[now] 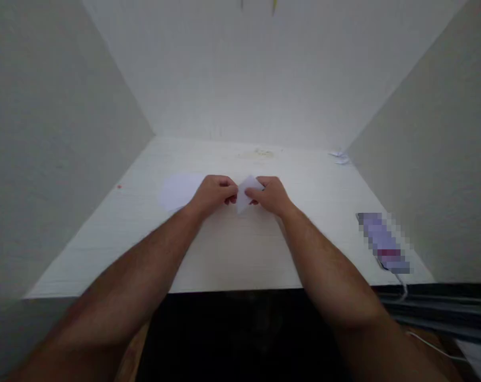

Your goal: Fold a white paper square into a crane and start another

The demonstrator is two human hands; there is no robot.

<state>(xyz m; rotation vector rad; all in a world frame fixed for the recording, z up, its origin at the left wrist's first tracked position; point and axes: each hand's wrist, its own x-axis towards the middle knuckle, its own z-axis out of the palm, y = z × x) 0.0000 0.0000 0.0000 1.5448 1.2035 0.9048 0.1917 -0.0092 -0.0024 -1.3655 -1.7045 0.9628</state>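
A small folded piece of white paper (245, 192) is held up over the table between my two hands. My right hand (273, 194) pinches it, thumb across its near face and the fingers behind. At its left edge my left hand (216, 195) is closed, thumb and forefinger pressed together on the paper's side. The paper has a pointed top and a lower corner that hangs down. Behind my left hand and wrist, a flat white sheet of paper (180, 188) lies on the table, partly covered by them.
The white table (240, 260) is boxed in by walls on three sides. On the right lies a blurred-out phone-like device (384, 241) with a white cable (403, 289) running off the front edge. Crumpled paper scraps (340, 157) sit in the back right corner.
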